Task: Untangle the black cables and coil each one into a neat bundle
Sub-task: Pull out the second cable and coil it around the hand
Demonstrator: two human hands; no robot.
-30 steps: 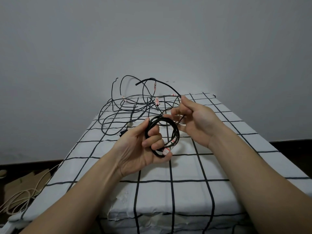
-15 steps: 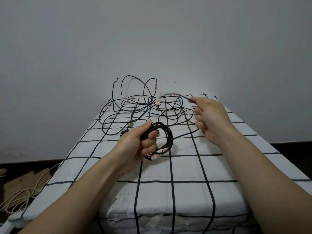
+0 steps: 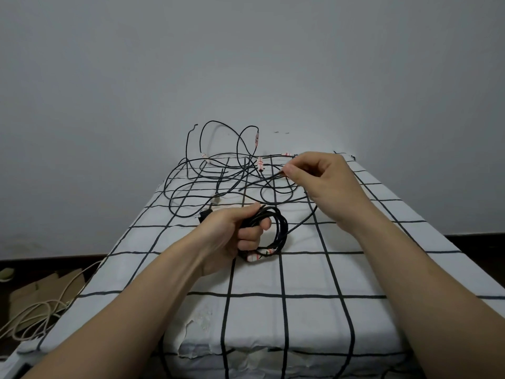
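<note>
Beyond the half-wound coil (image 3: 284, 228), towards the wall, the loose black cables (image 3: 246, 170) sprawl in crossing loops over the checked sheet (image 3: 300, 274), a few arching up off it. The coil itself sits in the left hand (image 3: 232, 233), fingers curled through its middle and thumb clamped over the top, holding the turns together. Up and to the right of the coil, the right hand (image 3: 325, 176) pinches a thin strand (image 3: 262, 183) between thumb and forefinger. A single run of cable (image 3: 302, 220) leads from the coil towards that hand, though I can't tell whether it is the same strand.

To my eye this stuff is light and limp but springy. It holds a curl, and the turns would likely flop open if the thumb eased. It looks thin enough to snag on itself, so a hard tug could tighten a crossing. Red-and-white tape tags (image 3: 260, 163) beyond the coil make thicker spots that may catch. The best hold, I'd say, is a light pinch close to the coil, letting the cable feed through the fingers.

Left of the coil, down on the floor, lie a pale cord (image 3: 32, 313) and some cardboard (image 3: 43, 283).
</note>
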